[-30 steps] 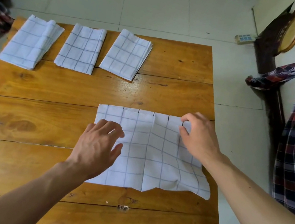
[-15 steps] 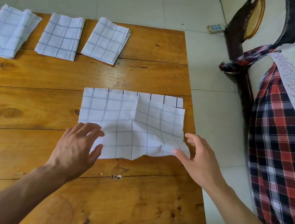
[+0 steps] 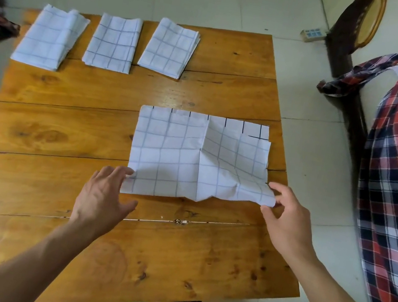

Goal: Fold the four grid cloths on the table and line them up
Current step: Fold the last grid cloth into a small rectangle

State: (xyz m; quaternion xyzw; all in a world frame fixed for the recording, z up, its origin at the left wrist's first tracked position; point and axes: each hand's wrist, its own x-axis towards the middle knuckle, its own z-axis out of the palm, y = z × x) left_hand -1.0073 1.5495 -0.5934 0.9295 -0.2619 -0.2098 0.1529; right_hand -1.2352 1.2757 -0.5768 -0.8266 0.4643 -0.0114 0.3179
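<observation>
- I am working the fourth white grid-patterned cloth point(image 3: 199, 156), lying half-folded and creased on the near right part of the brown wooden plank table point(image 3: 63, 132), with its far edge showing an uncovered strip of the lower layer.
- Change since a second ago: both hands have been moving off the top of the cloth, where they were pressing the layers flat, down to its near corners. I am judging this as smoothing finished and the next fold about to begin.
- My right hand point(image 3: 287, 219) is pinching the near right corner of the cloth between thumb and fingers; that corner is lifting slightly off the table.
- My left hand point(image 3: 102, 195) is lying with straight, spread fingers, the fingertips touching the near left corner; nothing is clamped there yet.
- The three folded white grid cloths point(image 3: 114, 44) are sitting in a row along the far edge, well apart from the hands, with room to their right for the fourth.
</observation>
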